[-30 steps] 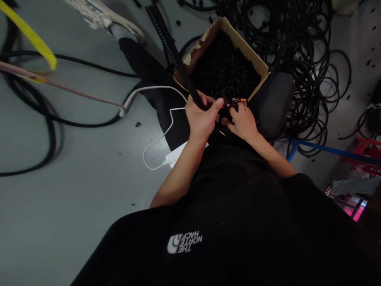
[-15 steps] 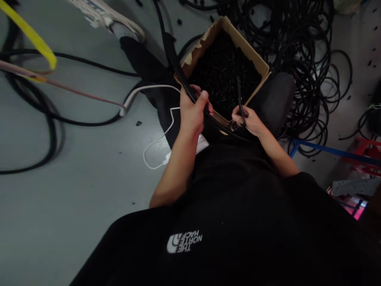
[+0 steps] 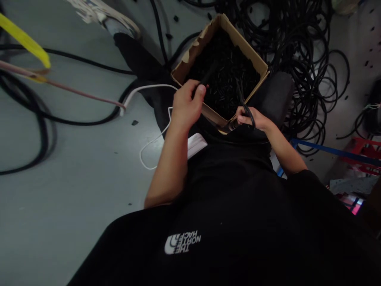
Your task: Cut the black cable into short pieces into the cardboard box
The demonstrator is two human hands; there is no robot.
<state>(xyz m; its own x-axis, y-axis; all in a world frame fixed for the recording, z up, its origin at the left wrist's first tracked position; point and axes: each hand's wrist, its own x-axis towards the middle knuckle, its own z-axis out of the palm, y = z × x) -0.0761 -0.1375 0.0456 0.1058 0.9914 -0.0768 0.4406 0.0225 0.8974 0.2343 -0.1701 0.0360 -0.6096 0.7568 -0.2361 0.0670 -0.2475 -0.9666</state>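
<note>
My left hand [image 3: 188,104] is closed around a length of black hose [image 3: 210,72], whose end points over the cardboard box [image 3: 247,39]. The fingers' far side is hidden from me. In my right hand [image 3: 256,118] is a pair of dark scissors [image 3: 240,92], the blades pointing away over the box's near right edge and a handle loop showing by the fingers. The scissors and the hose are apart. Many short black pieces [image 3: 224,77] fill the box, which sits between my legs.
A large tangle of black hose [image 3: 297,71] lies right of the box. More hose [image 3: 83,121] loops across the floor at left. A white power bank [image 3: 196,145] with a white cable rests by my lap. A yellow strap [image 3: 25,37] hangs at upper left.
The hose in my left hand has swung from pointing up-left to pointing up-right over the box. My right hand has shifted slightly right, and the scissors' handle loop shows more.
</note>
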